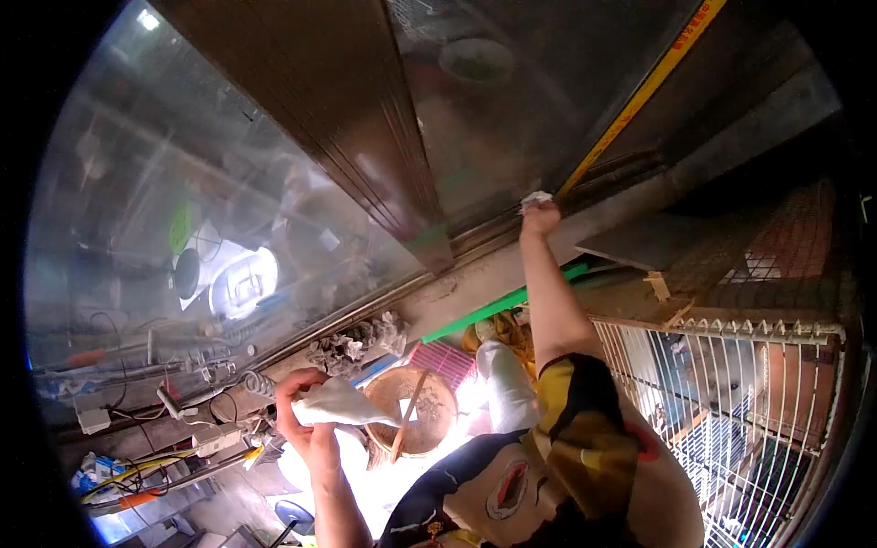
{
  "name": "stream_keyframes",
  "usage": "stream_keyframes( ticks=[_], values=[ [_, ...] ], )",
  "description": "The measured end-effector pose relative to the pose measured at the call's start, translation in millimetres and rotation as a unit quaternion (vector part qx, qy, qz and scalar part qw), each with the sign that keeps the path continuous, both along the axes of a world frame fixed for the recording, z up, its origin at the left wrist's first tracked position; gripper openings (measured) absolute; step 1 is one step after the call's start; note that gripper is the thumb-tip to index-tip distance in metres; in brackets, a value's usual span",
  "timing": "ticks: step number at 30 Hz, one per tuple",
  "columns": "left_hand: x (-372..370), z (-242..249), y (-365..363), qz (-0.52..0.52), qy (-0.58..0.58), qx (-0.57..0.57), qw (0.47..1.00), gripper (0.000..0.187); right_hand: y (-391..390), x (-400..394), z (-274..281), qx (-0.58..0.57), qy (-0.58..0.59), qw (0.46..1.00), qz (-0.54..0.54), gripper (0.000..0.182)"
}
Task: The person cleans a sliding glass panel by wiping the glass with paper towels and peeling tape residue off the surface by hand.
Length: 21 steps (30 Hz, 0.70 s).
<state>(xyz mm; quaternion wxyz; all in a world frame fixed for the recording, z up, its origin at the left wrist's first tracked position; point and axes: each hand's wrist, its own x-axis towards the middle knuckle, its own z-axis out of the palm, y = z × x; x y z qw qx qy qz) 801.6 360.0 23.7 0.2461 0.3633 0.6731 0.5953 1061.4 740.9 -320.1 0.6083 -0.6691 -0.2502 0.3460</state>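
Observation:
My right hand (541,219) is stretched out to the lower edge of a dusty window pane (484,119). Its fingers are closed around a crumpled white tissue (535,197), which sits right at the glass near the frame. Lower down, my left hand (309,411) is raised in front of my body. A larger white tissue (345,403) is pinched in it, with one end hanging loose toward the right. A brown window post (365,128) stands between the panes on the two sides.
Crumpled grey tissues (365,342) lie along the sill. Below are a round wooden basket (422,416) and a pink grid (444,363). A white wire rack (722,411) stands to my right. Cables and a white power strip (217,442) are at left. A yellow strip (639,96) runs up the window.

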Motion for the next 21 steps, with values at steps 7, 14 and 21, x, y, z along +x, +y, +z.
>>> stream_keyframes(
  ticks=[7,14,21],
  values=[
    [7,14,-2,-0.013,0.009,0.017,1.0,0.031,-88,-88,75,-0.075,-0.175,0.979,0.07,0.007],
    [14,27,-15,-0.005,-0.014,0.056,0.998,0.03,-101,-118,38,-0.12,-0.316,0.905,0.26,0.011],
    [17,48,-23,-0.004,0.011,0.075,0.997,0.033,-19,-7,49,0.012,0.015,1.0,0.024,0.014]
  ],
)
